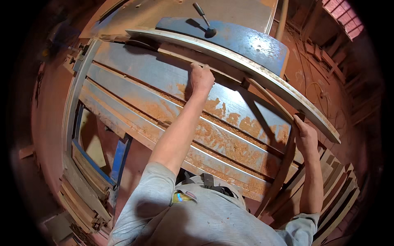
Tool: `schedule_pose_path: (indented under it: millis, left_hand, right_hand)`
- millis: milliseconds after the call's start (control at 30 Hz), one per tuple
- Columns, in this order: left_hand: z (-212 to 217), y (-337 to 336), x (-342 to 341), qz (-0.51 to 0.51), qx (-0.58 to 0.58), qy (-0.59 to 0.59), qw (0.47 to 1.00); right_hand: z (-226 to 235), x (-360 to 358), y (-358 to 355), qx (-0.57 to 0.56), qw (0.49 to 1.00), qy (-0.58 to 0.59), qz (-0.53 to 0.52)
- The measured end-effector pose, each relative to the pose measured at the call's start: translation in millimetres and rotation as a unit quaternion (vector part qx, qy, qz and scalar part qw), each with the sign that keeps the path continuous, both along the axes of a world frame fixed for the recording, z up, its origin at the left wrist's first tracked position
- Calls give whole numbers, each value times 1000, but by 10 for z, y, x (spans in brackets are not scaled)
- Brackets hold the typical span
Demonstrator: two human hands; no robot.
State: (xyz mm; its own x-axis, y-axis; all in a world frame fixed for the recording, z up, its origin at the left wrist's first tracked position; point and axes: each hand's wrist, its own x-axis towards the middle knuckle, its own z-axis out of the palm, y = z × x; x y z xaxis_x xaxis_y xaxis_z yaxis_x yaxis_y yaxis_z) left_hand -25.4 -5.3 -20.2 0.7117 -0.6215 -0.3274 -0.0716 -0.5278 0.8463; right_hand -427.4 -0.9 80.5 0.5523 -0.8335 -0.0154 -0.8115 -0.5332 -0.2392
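Observation:
My left hand (201, 78) presses on a thin wooden strip (230, 78) that lies against a long pale fence rail (230, 55) running across a blue machine table (164, 78). Fingers curl over the strip's edge. My right hand (305, 135) grips the strip's near end, low at the right, just under the rail's end. Orange sawdust (230, 135) covers much of the table's slats between my arms.
A metal lever with a dark handle (204, 18) stands on the blue plate (242, 39) behind the rail. Stacked wooden slats (336, 184) lie at the right. More boards (82, 192) sit under the table at the left. Reddish dusty floor surrounds the machine.

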Motion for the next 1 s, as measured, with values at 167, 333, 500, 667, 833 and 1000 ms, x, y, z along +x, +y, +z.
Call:
schedule_pose_path:
  millis: [167, 333, 500, 667, 833, 1000]
  left_hand:
    - [60, 23, 127, 14, -5, 20, 1000]
    - [116, 37, 246, 0, -1, 17, 1000]
    - [128, 29, 285, 13, -18, 11, 1000]
    - [109, 44, 472, 44, -48, 37, 997]
    - [176, -27, 606, 38, 27, 59, 997]
    - [215, 2, 616, 45, 1, 46, 998]
  right_hand:
    - [-105, 81, -58, -31, 999, -24, 26]
    - [-239, 95, -173, -40, 997, -37, 47]
    - [-247, 140, -225, -45, 997, -34, 60]
    - [-233, 367, -268, -50, 993, -63, 81]
    - [-61, 572, -301, -31, 997, -13, 74]
    - [-60, 579, -347, -43, 995, -9, 88]
